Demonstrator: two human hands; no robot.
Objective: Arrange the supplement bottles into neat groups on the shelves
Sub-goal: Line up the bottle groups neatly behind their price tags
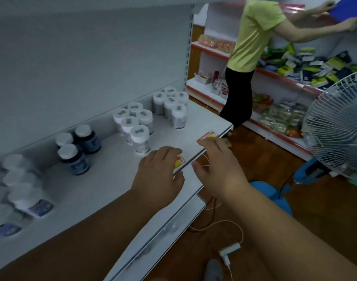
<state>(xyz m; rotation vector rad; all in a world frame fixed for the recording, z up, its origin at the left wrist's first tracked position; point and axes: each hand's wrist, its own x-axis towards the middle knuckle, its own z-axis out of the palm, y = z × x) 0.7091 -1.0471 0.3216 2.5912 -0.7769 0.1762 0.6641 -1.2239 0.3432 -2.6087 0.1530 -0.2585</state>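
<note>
Grey shelf [104, 179] underneath, both palms empty. Left hand [159, 175] and right hand [218, 169] loose-fingered at front edge. White bottles [133, 126] upright just beyond left fingertips; left hand nearer.

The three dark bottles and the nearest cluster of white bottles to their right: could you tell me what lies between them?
Nothing: in the head view, only bare shelf separates the dark bottles from the white bottles.
</note>
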